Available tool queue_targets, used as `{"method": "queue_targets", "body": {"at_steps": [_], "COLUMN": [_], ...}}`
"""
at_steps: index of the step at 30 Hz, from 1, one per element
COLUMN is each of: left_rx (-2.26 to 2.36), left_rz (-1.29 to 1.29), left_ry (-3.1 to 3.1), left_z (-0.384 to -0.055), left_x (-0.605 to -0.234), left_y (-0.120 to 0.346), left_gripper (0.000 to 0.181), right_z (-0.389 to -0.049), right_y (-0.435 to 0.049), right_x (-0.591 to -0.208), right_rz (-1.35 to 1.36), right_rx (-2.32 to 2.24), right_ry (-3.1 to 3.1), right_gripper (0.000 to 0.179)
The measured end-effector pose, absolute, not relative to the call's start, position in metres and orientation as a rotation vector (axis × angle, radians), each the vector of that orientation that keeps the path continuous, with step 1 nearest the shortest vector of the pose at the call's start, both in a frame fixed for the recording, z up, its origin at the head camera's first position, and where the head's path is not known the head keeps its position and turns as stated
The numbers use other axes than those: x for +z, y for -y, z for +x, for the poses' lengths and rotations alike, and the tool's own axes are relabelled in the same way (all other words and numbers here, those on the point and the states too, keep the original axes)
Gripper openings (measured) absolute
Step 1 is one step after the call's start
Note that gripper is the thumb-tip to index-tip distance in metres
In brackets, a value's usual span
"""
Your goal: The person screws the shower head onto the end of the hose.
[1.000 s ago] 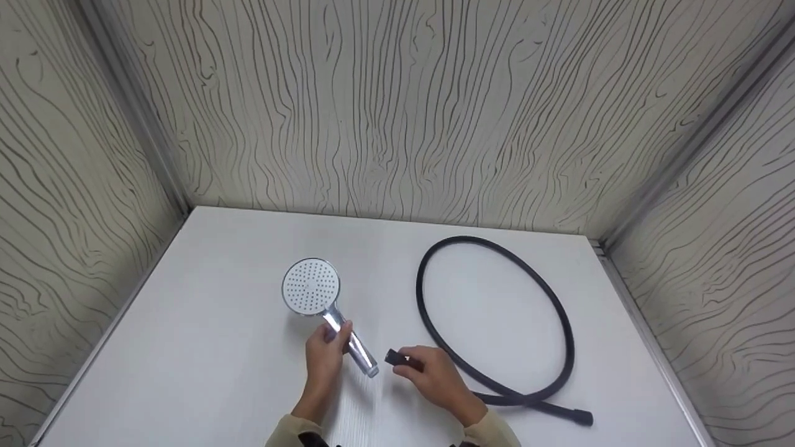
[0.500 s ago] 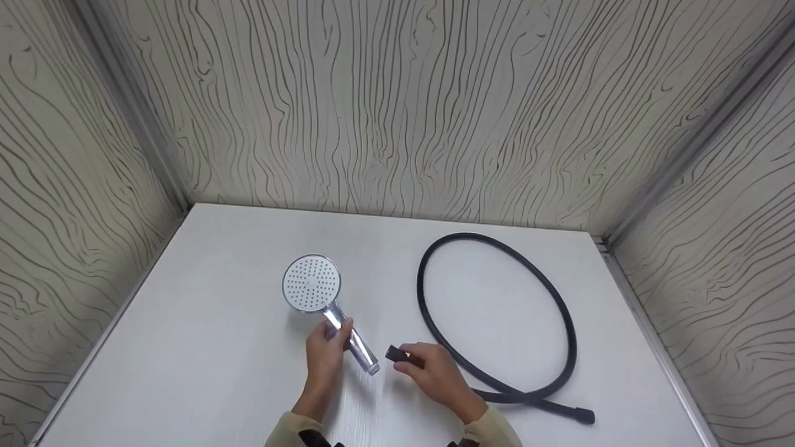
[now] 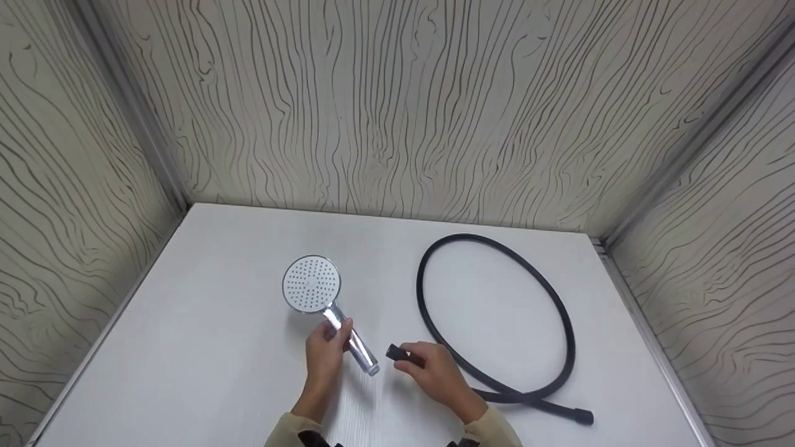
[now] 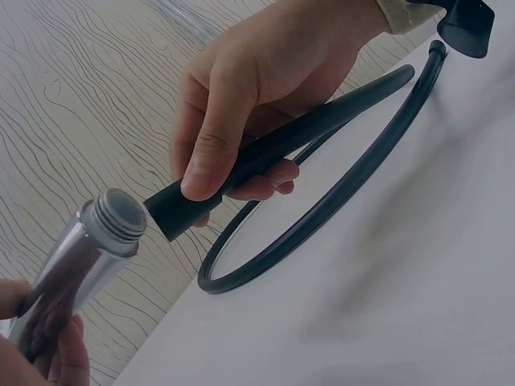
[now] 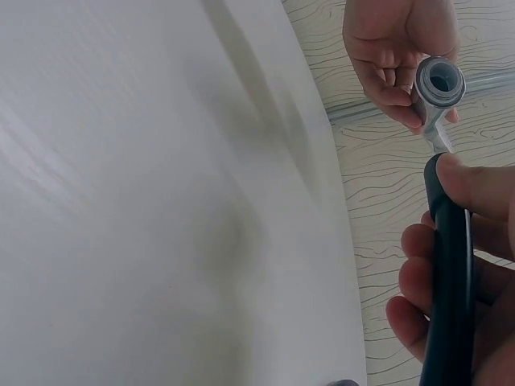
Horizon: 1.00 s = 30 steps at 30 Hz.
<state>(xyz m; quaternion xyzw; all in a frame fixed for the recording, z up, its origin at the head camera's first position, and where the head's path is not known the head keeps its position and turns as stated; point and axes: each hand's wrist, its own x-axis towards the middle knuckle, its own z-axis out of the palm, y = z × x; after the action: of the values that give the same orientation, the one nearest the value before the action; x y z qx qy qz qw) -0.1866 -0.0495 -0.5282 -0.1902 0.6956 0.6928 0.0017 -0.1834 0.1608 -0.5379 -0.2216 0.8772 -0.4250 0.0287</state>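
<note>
A chrome shower head (image 3: pixel 312 284) with a white, dotted face is gripped around its handle by my left hand (image 3: pixel 326 355). Its face points up, and the handle slants down to the right, ending in a grey threaded end (image 4: pixel 119 215). My right hand (image 3: pixel 433 370) pinches one end of a black shower hose (image 3: pixel 562 310) between thumb and fingers. The hose's end fitting (image 4: pixel 173 211) points toward the thread, with a small gap between them in the head view. Beyond the right hand the hose runs in a large loop on the table and crosses itself.
The other end fitting of the hose (image 3: pixel 582 416) lies at the table's right front. The white table (image 3: pixel 211 298) is closed in by wood-grain panels (image 3: pixel 397 112) at the back and both sides, with grey metal posts (image 3: pixel 133 112) at the corners.
Both hands keep their holds, and the gap between hose fitting and handle end stays about the same. The whole view has shifted slightly.
</note>
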Motion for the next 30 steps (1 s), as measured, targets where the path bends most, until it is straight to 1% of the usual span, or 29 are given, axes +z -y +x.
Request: {"method": "queue_targets", "body": {"at_steps": [4,17,30], "left_rx": [2.165,2.137,2.162], "left_rz": [-0.601,-0.615,-0.592], "left_ry": [-2.189,-2.184,-2.157], "left_z": [-0.1858,-0.1845,-0.1845], "left_x": [-0.5275,-0.5245,-0.5226], "left_y": [0.0496,0.0508,0.0521], "left_gripper": [0.050,0.047,0.050], "right_z": [-0.1841,-0.1842,-0.1860], "right_y": [-0.1610,-0.1629,-0.1620], "right_x": [-0.5373,-0.5372,-0.5377], "right_rz": [-0.672,-0.661,-0.689], "right_rx": [-1.304,-1.309,-1.319], "right_ry": [-2.705,-2.699,-2.699], "right_gripper": [0.024,0.019,0.020]}}
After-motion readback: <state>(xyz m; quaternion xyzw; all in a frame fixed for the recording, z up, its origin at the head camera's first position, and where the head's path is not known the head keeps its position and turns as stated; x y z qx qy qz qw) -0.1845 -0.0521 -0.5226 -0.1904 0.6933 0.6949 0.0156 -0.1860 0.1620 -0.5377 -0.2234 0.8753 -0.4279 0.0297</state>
